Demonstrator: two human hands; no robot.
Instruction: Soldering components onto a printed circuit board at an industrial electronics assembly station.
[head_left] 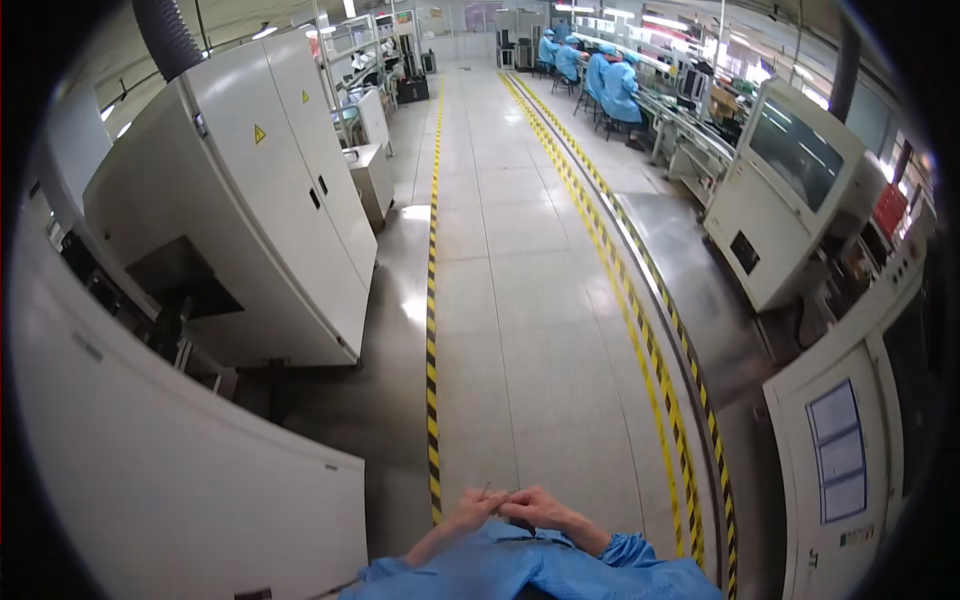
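My left hand (478, 510) and my right hand (540, 508) meet in front of my blue smock (500, 565), low in the middle of the view. Both have their fingers curled, and their fingertips come together. From the left hand's fingers a thin dark piece (486, 489) pokes up, too small to name. Under the right hand a dark patch shows against the smock; I cannot tell what it is. Whatever the right fingers close on is hidden.
A grey-tiled aisle runs ahead between yellow-black floor tapes (433, 350). White cabinets (290, 160) line the left. On the right are a windowed machine (790, 180) and a nearer panel with posted sheets (838, 450). Several people in blue smocks (620, 90) sit at a far-right bench.
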